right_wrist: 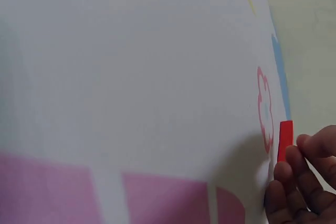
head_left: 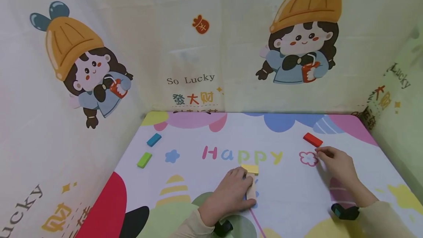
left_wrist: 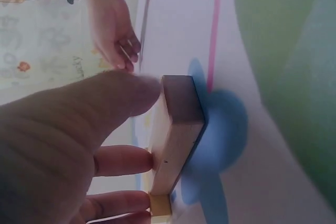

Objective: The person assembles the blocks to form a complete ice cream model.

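Observation:
In the head view my left hand [head_left: 231, 188] rests at a plain wooden block [head_left: 251, 192] that lies lengthwise toward me. A yellow block [head_left: 251, 169] lies crosswise at its far end. Up close in the left wrist view, the thumb [left_wrist: 139, 94] lies by the wooden block's near end, and straight fingers [left_wrist: 123, 161] touch its side and the yellow block [left_wrist: 160, 206]. My right hand [head_left: 337, 164] hovers just short of a red block [head_left: 313, 140], fingers loosely bent with nothing visible between them. The red block [right_wrist: 285, 141] shows partly behind those fingertips in the right wrist view.
At the far left of the printed tabletop [head_left: 284, 183] lie a blue block [head_left: 154, 140] and a green block [head_left: 144, 160]. Patterned cloth walls [head_left: 241, 54] stand behind and at both sides of the table. Each wrist wears a dark camera [head_left: 345, 212].

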Motion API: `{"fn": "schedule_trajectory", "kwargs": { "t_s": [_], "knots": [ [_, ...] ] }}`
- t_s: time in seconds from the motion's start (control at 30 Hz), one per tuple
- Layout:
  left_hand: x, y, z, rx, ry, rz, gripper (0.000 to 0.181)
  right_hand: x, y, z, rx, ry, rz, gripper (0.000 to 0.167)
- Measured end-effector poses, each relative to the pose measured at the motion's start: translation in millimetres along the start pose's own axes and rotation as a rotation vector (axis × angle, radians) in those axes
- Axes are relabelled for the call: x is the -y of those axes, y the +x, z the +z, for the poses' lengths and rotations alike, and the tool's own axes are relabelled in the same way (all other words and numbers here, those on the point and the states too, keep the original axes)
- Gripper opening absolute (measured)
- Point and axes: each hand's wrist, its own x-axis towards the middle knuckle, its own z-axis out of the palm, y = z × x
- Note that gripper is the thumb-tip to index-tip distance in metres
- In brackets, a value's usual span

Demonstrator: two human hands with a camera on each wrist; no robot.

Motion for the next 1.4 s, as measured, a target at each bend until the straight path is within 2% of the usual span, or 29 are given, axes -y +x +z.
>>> {"fn": "schedule_trajectory", "kwargs": {
  "t_s": [0.13, 0.27, 0.47, 0.6, 0.93, 1.13, 1.4],
  "knots": [
    [0.8, 1.7, 0.1, -0.006, -0.004, 0.026, 0.040, -4.5, 5.7, -0.6, -0.054, 0.024, 0.029, 0.036],
    [3.4, 5.4, 1.8, 0.020, -0.030, 0.050, 0.045, -6.9, 14.0, 0.1, -0.100, 0.046, 0.083, 0.038],
    [11.4, 8.9, 5.4, 0.055, -0.064, 0.073, 0.067, -5.1, 26.7, 2.5, -0.095, 0.103, 0.179, 0.046],
    [13.8, 9.1, 5.7, 0.076, -0.087, 0.082, 0.069, -3.0, 34.5, 2.7, -0.075, 0.120, 0.211, 0.045],
    [9.7, 8.9, 5.1, 0.090, -0.094, 0.072, 0.067, 0.5, 51.2, 4.7, -0.081, 0.104, 0.261, 0.042],
    [7.4, 9.7, 5.6, 0.105, -0.020, 0.089, 0.069, 3.3, 54.1, 7.2, -0.045, 0.116, 0.295, 0.041],
    [6.5, 10.0, 1.9, 0.140, 0.007, 0.095, 0.077, 5.9, 54.6, 11.4, -0.033, 0.123, 0.251, 0.039]
  ]
}}
